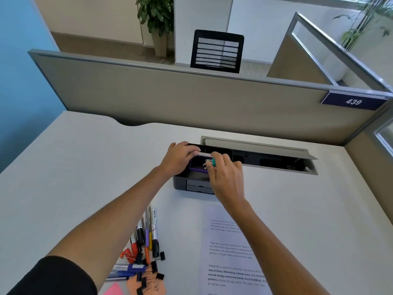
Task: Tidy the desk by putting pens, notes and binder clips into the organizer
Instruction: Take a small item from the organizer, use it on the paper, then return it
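A dark grey desk organizer (180, 184) with small front drawers stands mid-desk. My left hand (180, 157) grips its far left rim. Over its compartments my right hand (225, 177) pinches a teal binder clip (212, 162) with silver handles, just above a purple-edged box (196, 168) inside. Near the front edge lies a pile of pens and markers (146, 237), several black binder clips (153, 273) on orange sticky notes (148, 284), and a pink note (114, 289).
A printed sheet of paper (229, 258) lies under my right forearm. Behind the organizer an open cable tray (276, 160) is sunk into the desk. A grey partition (170, 96) walls the far side, with a black chair (217, 52) beyond.
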